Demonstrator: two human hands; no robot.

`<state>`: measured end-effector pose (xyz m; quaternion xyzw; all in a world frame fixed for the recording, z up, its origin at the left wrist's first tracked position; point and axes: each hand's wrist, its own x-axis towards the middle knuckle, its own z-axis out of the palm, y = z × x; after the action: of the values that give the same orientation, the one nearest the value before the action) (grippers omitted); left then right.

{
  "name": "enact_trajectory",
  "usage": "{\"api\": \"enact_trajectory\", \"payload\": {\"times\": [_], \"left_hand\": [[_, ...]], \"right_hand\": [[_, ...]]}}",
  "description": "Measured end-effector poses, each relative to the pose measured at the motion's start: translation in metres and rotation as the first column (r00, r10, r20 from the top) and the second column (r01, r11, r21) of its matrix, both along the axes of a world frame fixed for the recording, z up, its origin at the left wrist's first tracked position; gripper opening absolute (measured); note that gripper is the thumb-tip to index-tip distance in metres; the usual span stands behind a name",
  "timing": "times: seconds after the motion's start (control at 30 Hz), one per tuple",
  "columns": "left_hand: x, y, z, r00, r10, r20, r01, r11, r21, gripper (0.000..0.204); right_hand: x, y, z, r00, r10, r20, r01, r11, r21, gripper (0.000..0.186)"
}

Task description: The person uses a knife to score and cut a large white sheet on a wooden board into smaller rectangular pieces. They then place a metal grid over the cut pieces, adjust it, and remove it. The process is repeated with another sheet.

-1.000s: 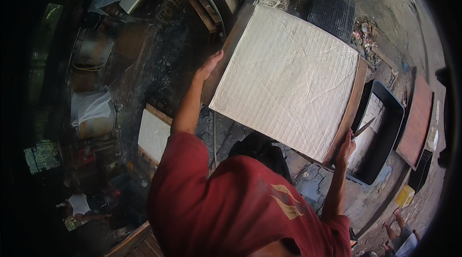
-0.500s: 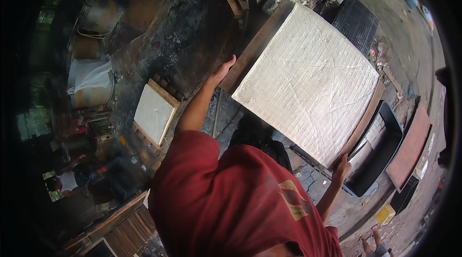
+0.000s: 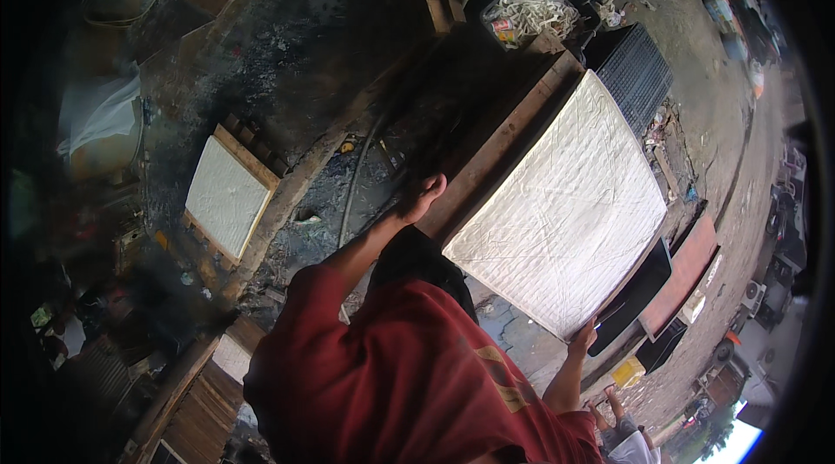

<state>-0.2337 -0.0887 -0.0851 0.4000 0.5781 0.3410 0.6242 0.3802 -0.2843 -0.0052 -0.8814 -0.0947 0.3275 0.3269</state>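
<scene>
Because it spans so wide, a ribbed, creased white rectangular sheet (image 3: 561, 212) is held from two sides

While clock directions are read from the middle of the sheet, whose material cannot be told for certain, the order runs from near to far. Nearest, between 7 and 8 o'clock, is the wearer's dark-red cloth shirt (image 3: 391, 360); the sheet lies just in front of it. At 9 o'clock the left hand (image 3: 426, 193) grasps the brown wooden board (image 3: 513, 146) bordering the sheet; its visible digits are pressed together at the near corner, the others hidden. The board probably serves as a stiff backing, though its underside is not shown. At 6 o'clock the right hand (image 3: 581, 340) meets the sheet's near corner; whether its fingers pinch the sheet, the board or something else cannot be told. Such wide spacing presumably keeps a broad face steady.

Just beyond the right edge, between 4 and 5 o'clock, sits a black rectangular tub (image 3: 635, 294), perhaps placed for easy reach. A flat reddish-brown panel (image 3: 683, 273) lies past it at 4 o'clock. At 1 o'clock stands a black gridded crate (image 3: 635, 77); at 12, tangled white strips (image 3: 535, 12) lie heaped. Farther off, at 9 o'clock, a smaller white rectangular slab (image 3: 226, 194) rests against brown wooden framing (image 3: 247, 157), likely for support. Well apart, between 5 and 6 o'clock, appear another person's bare legs (image 3: 617, 405).
</scene>
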Motion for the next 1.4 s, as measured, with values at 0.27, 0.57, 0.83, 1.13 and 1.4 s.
{"api": "enact_trajectory", "payload": {"times": [0.27, 0.57, 0.83, 1.13, 1.4], "left_hand": [[-0.008, 0.002, 0.034, 0.994, -0.108, 0.016, 0.105, 0.983, 0.151, 0.056], [-0.007, 0.007, 0.036, 0.967, -0.252, -0.049, 0.256, 0.961, 0.104, 0.094], [0.058, 0.151, 0.119, 0.845, -0.175, -0.505, 0.494, 0.619, 0.611, 0.094], [0.207, 0.143, 0.125, 0.346, -0.358, -0.867, 0.934, 0.216, 0.283, 0.093], [0.197, 0.183, 0.127, 0.334, -0.196, -0.922, 0.926, 0.252, 0.281, 0.091]], "right_hand": [[-0.014, 0.001, -0.005, 0.994, -0.111, -0.024, 0.111, 0.994, 0.009, 0.058], [0.018, -0.008, -0.035, 0.987, -0.051, 0.152, 0.044, 0.998, 0.047, 0.057], [0.003, 0.008, -0.027, 0.948, 0.075, 0.308, -0.025, 0.986, -0.163, 0.063], [-0.009, 0.02, -0.015, 0.927, 0.046, 0.373, 0.041, 0.974, -0.222, 0.063], [-0.02, 0.031, -0.014, 0.884, 0.101, 0.457, -0.056, 0.992, -0.111, 0.056]]}}
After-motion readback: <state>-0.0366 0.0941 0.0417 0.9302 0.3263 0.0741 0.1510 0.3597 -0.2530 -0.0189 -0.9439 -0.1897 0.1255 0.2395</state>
